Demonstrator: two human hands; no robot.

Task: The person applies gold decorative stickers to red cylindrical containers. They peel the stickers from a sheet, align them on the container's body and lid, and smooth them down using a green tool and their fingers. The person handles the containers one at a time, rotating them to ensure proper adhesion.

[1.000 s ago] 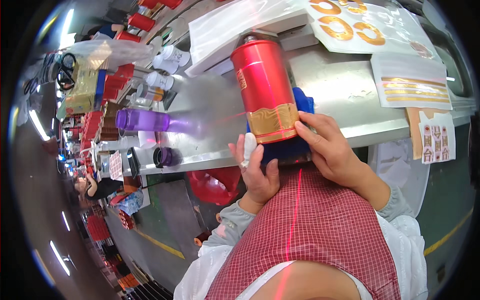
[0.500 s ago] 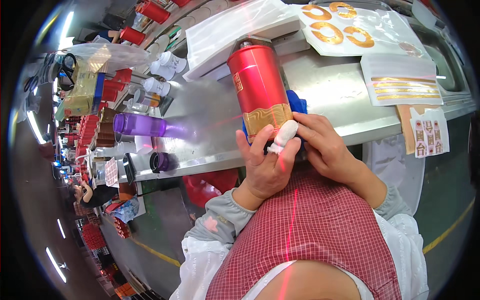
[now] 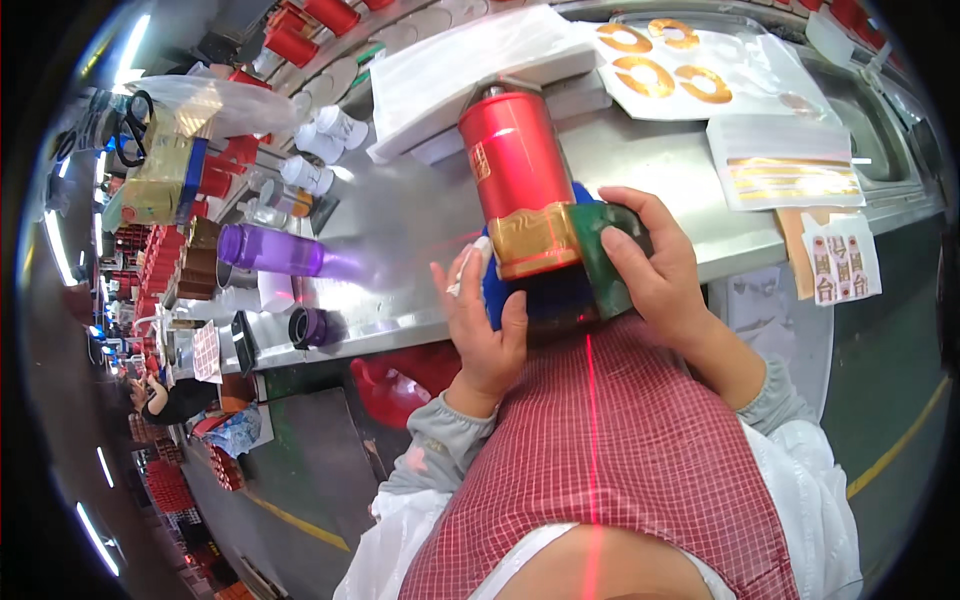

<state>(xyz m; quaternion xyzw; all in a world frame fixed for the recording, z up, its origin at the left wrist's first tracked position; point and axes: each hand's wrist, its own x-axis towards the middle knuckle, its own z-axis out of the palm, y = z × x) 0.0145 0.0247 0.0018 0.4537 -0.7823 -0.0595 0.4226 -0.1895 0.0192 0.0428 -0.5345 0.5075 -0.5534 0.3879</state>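
A glossy red cylindrical canister [image 3: 515, 160] lies tilted over the bench edge, its gold-patterned end [image 3: 537, 243] toward me. Blue material [image 3: 545, 292] shows beneath and beside that end. My left hand [image 3: 482, 325] is open by the canister's lower left side, thumb apart from the fingers. A white wrapping [image 3: 470, 264] covers one of its fingertips. My right hand [image 3: 662, 268] is closed on a dark green curved piece [image 3: 604, 262] at the canister's right side, thumb over its face. What kind of piece it is I cannot make out.
Gold C-shaped stickers [image 3: 645, 75] and a sheet of gold strips [image 3: 790, 178] lie on the right of the metal bench [image 3: 400, 215]. White boxes [image 3: 480, 75] stand behind the canister. A purple bottle [image 3: 272, 250] and white cups [image 3: 335, 130] are at the left; a sink [image 3: 885, 140] is far right.
My hands have come apart from the canister's near end. The left has moved left with its white wrapping; the right has moved up and now grips the green piece, which was not visible before.
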